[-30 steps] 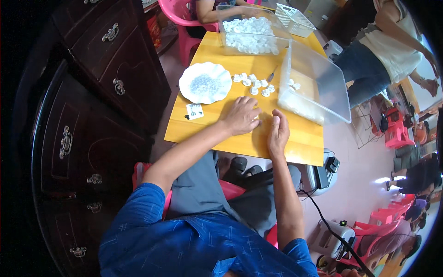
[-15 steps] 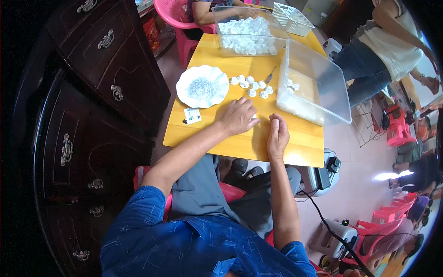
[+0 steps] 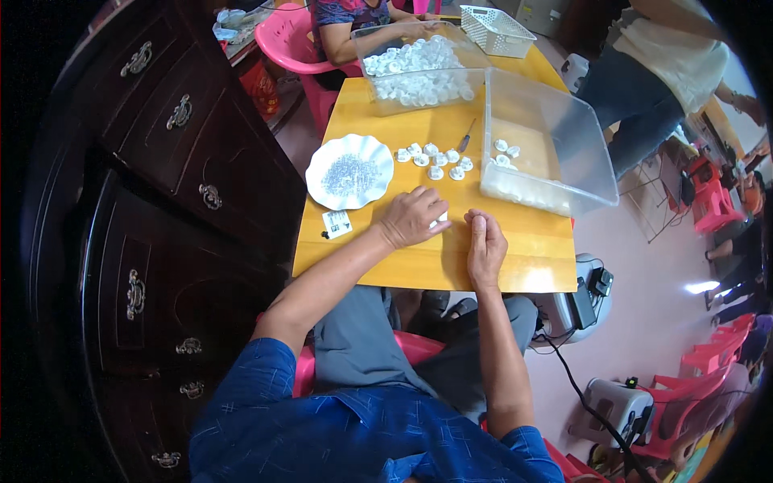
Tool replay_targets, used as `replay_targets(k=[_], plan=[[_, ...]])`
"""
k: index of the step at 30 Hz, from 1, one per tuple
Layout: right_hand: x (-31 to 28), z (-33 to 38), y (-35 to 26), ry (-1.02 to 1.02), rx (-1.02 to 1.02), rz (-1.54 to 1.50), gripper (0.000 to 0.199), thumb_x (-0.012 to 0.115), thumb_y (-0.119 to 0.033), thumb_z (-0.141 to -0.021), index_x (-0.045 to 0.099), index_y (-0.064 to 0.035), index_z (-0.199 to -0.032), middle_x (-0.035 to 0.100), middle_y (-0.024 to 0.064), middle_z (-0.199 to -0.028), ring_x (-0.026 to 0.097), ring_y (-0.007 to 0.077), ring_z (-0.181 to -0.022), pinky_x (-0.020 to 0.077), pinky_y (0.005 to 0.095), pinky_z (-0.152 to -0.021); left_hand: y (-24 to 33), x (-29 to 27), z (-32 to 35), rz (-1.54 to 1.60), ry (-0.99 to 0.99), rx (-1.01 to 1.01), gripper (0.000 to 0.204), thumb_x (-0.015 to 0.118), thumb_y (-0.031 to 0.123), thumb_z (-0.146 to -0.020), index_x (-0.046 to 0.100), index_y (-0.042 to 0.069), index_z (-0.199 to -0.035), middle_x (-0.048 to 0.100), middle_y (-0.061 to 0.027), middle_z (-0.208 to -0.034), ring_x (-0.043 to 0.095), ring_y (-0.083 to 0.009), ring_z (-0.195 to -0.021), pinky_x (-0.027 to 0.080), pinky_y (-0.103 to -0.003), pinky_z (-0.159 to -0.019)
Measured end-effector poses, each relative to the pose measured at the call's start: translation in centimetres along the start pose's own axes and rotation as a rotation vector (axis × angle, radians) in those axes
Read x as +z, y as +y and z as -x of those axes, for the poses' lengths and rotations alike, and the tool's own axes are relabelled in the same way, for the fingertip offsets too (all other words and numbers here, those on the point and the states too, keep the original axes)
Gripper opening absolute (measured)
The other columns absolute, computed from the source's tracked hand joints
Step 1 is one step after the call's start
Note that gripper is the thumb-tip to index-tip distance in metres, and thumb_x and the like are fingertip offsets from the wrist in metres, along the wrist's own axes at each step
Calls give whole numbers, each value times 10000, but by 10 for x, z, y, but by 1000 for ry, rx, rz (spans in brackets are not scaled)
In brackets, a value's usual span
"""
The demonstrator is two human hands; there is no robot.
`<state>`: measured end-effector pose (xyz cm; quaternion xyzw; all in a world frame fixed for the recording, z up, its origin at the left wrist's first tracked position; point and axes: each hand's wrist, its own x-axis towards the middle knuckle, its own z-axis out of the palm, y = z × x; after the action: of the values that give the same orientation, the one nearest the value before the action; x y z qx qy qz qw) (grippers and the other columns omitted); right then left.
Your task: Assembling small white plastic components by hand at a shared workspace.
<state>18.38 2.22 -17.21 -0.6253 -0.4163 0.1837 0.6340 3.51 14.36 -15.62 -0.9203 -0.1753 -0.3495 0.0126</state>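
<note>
White piece (image 3: 438,218): at the fingertips of your left hand (image 3: 415,219), pinched, over the table (image 3: 386,270) near its front edge.
Right hand (image 3: 486,249): just beside, thumb up, fingers curled; you show nothing in it, and whether it grips anything I cannot tell.
Loose white pieces (image 3: 436,172): a small cluster beyond your hands, seemingly the current batch.
Far clear bin (image 3: 473,56): heaped with white parts, so much seems left if these are your supply.
Near clear bin (image 3: 585,137): a few pieces visible, perhaps finished ones; your exact count is unclear.
Scalloped plate (image 3: 319,167): plenty of tiny clear bits (image 3: 349,174).
Card (image 3: 338,223): dark print, too small for you to read here; no brand legible.
</note>
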Motion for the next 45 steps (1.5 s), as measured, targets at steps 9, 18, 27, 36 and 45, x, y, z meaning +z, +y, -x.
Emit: replay_targets(k=[9,18,27,36,45], plan=[[-2,-2,2,-16,24,-83,270,532,-191,-1054,677,37,-1061,707,88,-962,656,156,-921,511,285,-860,-27,-26,-45,56,79,-20,334,819,330,-745,688,106,-955,628,-62,-852,652,-266,-806,544,-373,-677],[-4,-1,1,-18,32,-39,243,569,-204,-1026,689,7,-1037,717,123,-922,689,227,-884,530,327,-815,-197,-53,-201,-201,290,-44,392,799,462,-780,744,109,-940,693,-111,-927,692,-312,-873,558,-419,-751],[-1,-7,-13,-97,-20,111,205,629,-113,-955,645,-1,-1127,682,163,-1087,669,310,-982,528,374,-870,-266,-19,-228,-316,-63,-205,431,733,473,-832,747,122,-1082,714,-137,-1122,654,-342,-1082,502,-433,-964],[40,-46,-4,-180,-323,328,493,604,-41,-916,455,-16,-1384,406,291,-1456,426,463,-1326,380,502,-1096,-114,-16,-108,198,56,-319,361,675,258,-872,664,45,-1164,625,-214,-1209,589,-383,-1150,443,-450,-1027],[65,-87,11,-137,-205,215,502,501,-118,-968,401,50,-1430,369,368,-1464,334,511,-1390,284,525,-1152,-78,20,-81,27,-442,-615,947,734,484,-767,334,130,-1550,278,-278,-1580,255,-488,-1451,245,-546,-1188]])
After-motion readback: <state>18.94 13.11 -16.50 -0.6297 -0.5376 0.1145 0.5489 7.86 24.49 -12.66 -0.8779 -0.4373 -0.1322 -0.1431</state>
